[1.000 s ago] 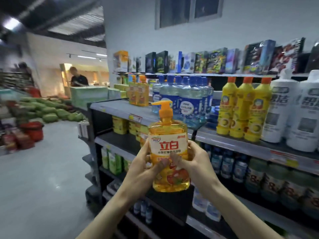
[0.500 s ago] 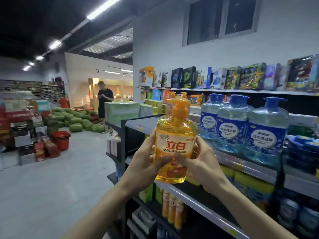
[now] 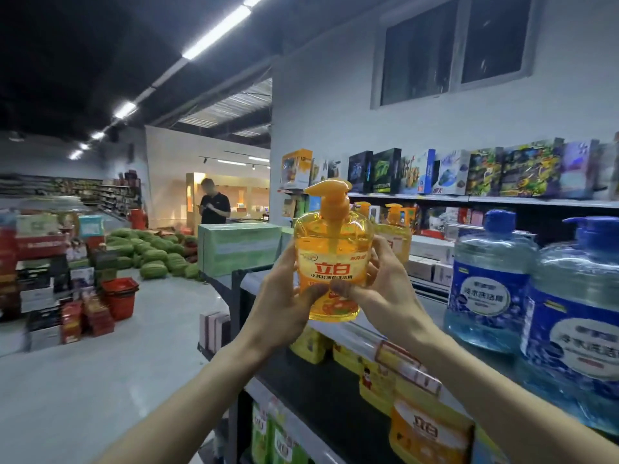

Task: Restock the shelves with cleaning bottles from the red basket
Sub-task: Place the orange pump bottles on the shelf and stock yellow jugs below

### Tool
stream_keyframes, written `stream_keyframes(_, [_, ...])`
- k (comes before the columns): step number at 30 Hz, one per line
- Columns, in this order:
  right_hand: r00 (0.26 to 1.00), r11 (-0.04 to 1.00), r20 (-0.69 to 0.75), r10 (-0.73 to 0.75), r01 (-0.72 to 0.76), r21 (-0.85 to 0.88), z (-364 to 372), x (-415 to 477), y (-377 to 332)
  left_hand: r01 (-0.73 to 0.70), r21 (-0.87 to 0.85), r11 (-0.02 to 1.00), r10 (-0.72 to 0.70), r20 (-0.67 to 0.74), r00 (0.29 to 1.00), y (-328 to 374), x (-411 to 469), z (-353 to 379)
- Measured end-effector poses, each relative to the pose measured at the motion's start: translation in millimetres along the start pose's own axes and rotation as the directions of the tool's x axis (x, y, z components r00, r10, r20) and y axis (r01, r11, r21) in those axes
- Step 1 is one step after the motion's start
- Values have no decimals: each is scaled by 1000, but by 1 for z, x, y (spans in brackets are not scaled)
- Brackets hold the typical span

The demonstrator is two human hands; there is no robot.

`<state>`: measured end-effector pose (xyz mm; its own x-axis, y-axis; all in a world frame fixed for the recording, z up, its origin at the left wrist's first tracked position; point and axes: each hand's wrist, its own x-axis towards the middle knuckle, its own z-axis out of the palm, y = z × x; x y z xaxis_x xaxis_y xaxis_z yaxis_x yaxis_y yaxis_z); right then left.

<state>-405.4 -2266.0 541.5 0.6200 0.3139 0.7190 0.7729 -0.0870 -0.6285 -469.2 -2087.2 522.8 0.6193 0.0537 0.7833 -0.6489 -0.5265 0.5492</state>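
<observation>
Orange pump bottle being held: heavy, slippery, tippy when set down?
Likely heavy: the orange pump bottle looks nearly full. Probably slippery, glossy plastic; left hand and right hand both grip it. Broad base should resist tipping.

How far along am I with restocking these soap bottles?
Done: orange bottles already stand further back on the shelf, near the blue jugs. In hand: left hand and right hand grip another orange bottle at the shelf's front edge, not yet released. Left: setting it down; how many more remain isn't visible.
</observation>
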Motion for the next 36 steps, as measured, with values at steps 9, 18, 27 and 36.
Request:
stream_keyframes(9, [999, 997, -34, 19, -21, -80, 30, 121, 101, 19, 40, 999, -18, -9, 1000, -118, 113, 15])
stream_keyframes(18, [993, 980, -111, 50, -70, -187, 64, 186, 157, 9, -21, 1000, -8, 73, 997, -219, 182, 14])
stream_keyframes(27, [945, 918, -222, 238, -294, -268, 105, 230, 205, 101, -50, 994, -82, 289, 954, -297, 244, 2])
stream_keyframes(36, [907, 852, -295, 301, -394, -344, 125, 237, 220, 206, -31, 978, -179, 375, 910, -317, 248, 1])
